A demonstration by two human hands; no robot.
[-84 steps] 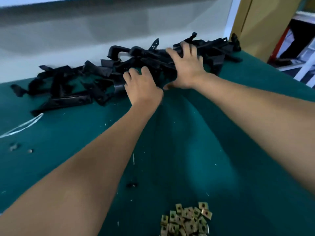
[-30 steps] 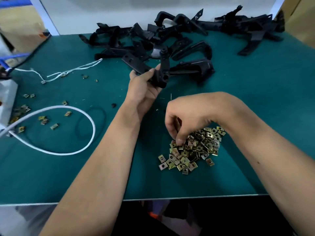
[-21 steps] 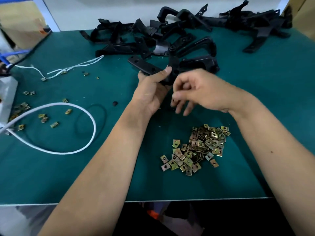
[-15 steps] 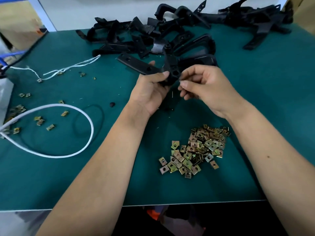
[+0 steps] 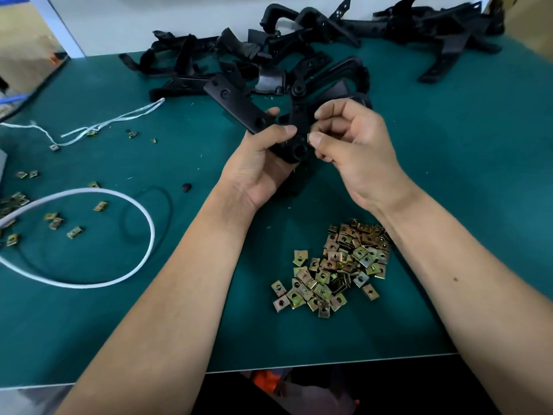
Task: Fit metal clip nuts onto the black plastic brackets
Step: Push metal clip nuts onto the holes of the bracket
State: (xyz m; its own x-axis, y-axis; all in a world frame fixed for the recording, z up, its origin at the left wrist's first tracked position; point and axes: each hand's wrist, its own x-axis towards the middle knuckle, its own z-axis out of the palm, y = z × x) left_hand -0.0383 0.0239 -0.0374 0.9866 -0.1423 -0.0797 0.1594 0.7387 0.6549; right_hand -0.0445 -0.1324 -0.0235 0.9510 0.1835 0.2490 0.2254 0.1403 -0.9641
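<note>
1. Looks like a small assembly workshop or factory bench.
2. Green mat over the tabletop [image 5: 449,205], flecked with bits of swarf.
3. Heap of identical black plastic brackets [image 5: 314,52] dumped along the far edge.
4. Loose pile of brass-coloured metal clip nuts [image 5: 338,268] near the front, with strays [image 5: 57,221] scattered left.
5. White cable [image 5: 119,277] looped on the mat; cardboard boxes [image 5: 27,61] behind.

Camera: one wide-angle view, worn on my head.
Facing: forward and down, across the dark green table top [image 5: 449,205] to the white wall at the far edge.
Nearness: close; my forearms run in from the bottom corners, my left hand [image 5: 257,166] and right hand [image 5: 356,148] mid-frame.
Edges: the table's near rim crosses low; straight lines bow outward.
Shared: only this view.
</note>
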